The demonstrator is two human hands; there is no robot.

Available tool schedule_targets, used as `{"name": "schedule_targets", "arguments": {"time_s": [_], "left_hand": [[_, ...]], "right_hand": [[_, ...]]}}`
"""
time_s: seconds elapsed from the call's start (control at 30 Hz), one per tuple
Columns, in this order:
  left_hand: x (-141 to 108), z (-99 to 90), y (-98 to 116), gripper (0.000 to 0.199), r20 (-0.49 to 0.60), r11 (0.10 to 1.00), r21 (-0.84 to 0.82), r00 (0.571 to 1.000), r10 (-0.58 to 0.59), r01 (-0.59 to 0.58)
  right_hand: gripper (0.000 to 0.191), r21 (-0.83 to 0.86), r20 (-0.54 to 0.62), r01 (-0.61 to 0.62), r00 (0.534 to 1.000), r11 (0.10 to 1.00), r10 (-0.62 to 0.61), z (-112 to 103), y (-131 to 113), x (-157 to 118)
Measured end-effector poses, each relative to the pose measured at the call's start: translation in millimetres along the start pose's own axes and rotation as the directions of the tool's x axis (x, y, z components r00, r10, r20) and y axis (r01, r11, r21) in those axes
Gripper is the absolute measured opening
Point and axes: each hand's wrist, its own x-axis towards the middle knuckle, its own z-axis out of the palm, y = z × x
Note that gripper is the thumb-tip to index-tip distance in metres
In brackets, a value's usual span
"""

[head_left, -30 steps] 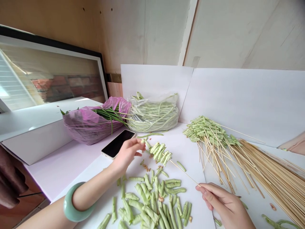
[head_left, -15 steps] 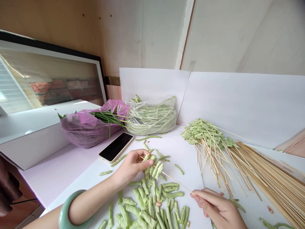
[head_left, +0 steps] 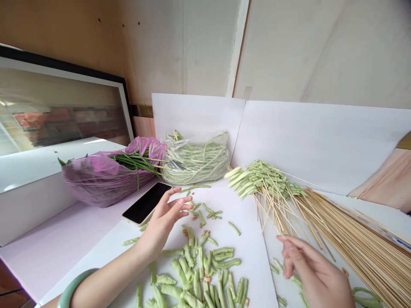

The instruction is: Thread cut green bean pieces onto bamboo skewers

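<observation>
My left hand [head_left: 167, 218] is raised over the white table, empty, with its fingers spread. Its wrist wears a pale green bangle [head_left: 73, 291]. My right hand [head_left: 316, 269] has thumb and forefinger pinched at the lower end of a thin bamboo skewer. Green bean pieces threaded on that skewer [head_left: 239, 182] look blurred at the left edge of a pile of bean skewers [head_left: 269, 175]. Below my left hand lie many loose cut green bean pieces [head_left: 192, 273], with a few brown beans among them.
Bare bamboo skewers [head_left: 359, 235] lie in a long bundle at right. A phone [head_left: 146, 204] is left of the loose pieces. Behind stand a purple bag of green stalks [head_left: 102, 179] and a clear bag of long beans [head_left: 195, 160]. White boards [head_left: 321, 141] line the back.
My left hand has let go of the threaded beans and opened. My right hand has carried the bean skewer to the right, onto or against the pile. The view has shifted slightly.
</observation>
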Motion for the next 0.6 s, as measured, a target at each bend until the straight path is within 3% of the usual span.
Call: {"name": "schedule_targets", "arguments": {"time_s": [0.13, 0.4, 0.6], "left_hand": [[-1.8, 1.3, 0.3, 0.043, 0.045, 0.998, 0.015, 0.998, -0.054, 0.053], [-13.7, 6.0, -4.9, 0.035, 0.176, 0.987, 0.118, 0.976, -0.126, 0.107], [-8.3, 5.1, -0.9, 0.036, 0.137, 0.988, 0.136, 0.987, -0.088, 0.069]], "right_hand": [[0.036, 0.193, -0.125, -0.125, 0.981, 0.973, 0.151, -13.6, -2.2, 22.1], [0.034, 0.270, -0.209, -0.165, 0.952, 0.949, 0.225, -33.9, -7.4, 66.1], [0.018, 0.179, -0.091, -0.308, 0.940, 0.934, 0.327, -31.6, -22.4, 114.2]]}}
